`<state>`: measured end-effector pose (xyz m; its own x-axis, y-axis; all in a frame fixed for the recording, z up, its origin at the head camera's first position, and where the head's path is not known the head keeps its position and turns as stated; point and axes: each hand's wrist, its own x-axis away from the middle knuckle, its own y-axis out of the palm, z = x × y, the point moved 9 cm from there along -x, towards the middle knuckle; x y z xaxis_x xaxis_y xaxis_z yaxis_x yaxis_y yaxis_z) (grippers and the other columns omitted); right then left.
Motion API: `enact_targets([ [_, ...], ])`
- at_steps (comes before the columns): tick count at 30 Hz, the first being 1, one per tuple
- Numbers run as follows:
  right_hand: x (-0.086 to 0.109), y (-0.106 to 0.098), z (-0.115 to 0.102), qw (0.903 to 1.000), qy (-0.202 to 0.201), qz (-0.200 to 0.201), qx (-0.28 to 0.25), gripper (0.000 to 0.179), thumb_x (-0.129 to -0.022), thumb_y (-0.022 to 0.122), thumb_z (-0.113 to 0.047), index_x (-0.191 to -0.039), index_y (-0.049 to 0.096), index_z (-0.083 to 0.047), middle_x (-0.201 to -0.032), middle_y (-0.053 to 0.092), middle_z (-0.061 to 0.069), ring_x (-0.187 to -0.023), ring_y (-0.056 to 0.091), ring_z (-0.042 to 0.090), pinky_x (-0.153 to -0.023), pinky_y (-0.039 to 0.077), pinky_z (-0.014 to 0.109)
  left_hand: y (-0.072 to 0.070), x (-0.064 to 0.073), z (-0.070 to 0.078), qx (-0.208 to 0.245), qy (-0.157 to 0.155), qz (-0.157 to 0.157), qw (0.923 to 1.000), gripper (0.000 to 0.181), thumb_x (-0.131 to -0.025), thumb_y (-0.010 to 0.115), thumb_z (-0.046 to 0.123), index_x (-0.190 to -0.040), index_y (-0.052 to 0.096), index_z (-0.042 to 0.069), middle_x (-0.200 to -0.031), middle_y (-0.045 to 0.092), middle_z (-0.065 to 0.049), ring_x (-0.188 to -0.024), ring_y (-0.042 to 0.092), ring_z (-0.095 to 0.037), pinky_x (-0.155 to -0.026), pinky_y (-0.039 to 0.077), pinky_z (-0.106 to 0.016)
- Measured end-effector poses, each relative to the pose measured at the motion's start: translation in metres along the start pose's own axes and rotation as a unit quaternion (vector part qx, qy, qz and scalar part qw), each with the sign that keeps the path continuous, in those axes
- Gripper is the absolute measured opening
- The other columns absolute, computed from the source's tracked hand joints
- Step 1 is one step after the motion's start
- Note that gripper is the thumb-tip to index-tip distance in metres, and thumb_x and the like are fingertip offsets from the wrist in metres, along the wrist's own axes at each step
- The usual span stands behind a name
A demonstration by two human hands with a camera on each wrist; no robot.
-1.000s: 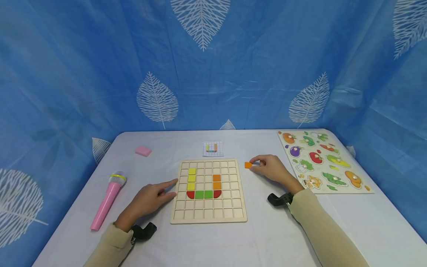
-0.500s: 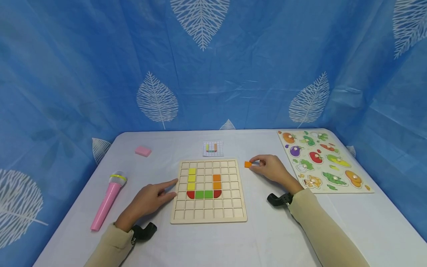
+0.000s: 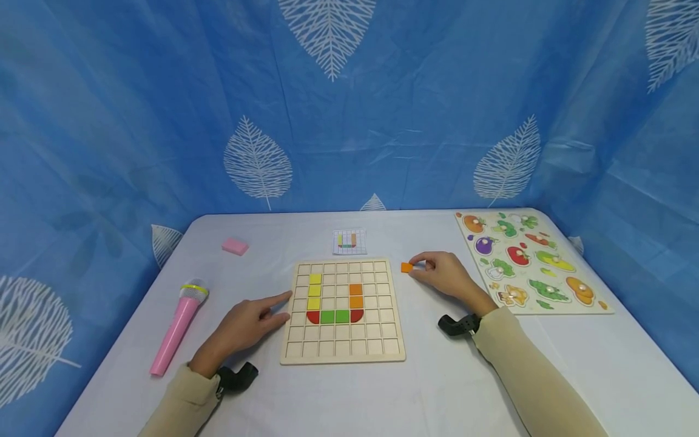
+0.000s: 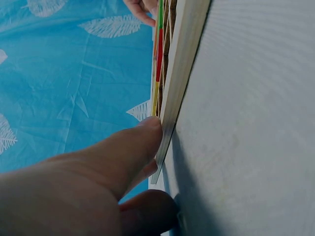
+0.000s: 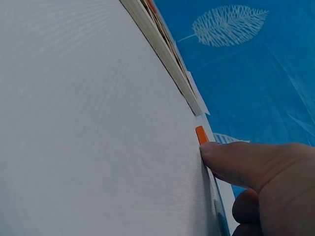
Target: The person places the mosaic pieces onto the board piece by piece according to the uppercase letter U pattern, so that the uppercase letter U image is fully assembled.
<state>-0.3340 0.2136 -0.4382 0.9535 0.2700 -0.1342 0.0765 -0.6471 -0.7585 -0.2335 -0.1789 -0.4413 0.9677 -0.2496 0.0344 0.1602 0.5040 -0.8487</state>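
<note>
My right hand (image 3: 443, 274) pinches a small orange square tile (image 3: 406, 267) between thumb and index finger, just right of the wooden grid board. In the right wrist view the orange tile (image 5: 202, 134) sticks out past the thumb, low over the white cloth. The wooden grid board (image 3: 377, 350) bears a U of tiles: yellow tiles (image 3: 315, 291) on the left, green tiles (image 3: 335, 317) and red rounded corners below, orange tiles (image 3: 356, 295) on the right. My left hand (image 3: 246, 325) rests with thumb and extended index finger against the board's left edge (image 4: 184, 64).
A small pattern card (image 3: 349, 241) showing a coloured U lies behind the board. At the left are a pink toy microphone (image 3: 177, 331) and a pink block (image 3: 235, 246). A vegetable puzzle board (image 3: 551, 291) lies on the right. A blue curtain hangs behind the table.
Both hands keep their places, the right still pinching the orange tile and the left at the board's edge. The head view has shifted very slightly.
</note>
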Motion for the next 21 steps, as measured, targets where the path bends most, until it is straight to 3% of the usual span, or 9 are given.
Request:
enact_targets([
  [21,-0.0013,0.0012,0.0003,0.9999,-0.005,-0.004,0.010,0.026,-0.093,0.077,-0.025,-0.115,0.077,-0.012,-0.060,0.047,-0.001,-0.051,0.040,0.017,-0.055,0.033,0.032,0.0002,0.0006,0.0006,0.002,0.002,-0.003,1.0000,0.055,-0.097,0.072,0.037,-0.148,0.058,0.020,-0.062,0.042,0.004,-0.055,0.038,-0.011,-0.051,0.032,-0.026],
])
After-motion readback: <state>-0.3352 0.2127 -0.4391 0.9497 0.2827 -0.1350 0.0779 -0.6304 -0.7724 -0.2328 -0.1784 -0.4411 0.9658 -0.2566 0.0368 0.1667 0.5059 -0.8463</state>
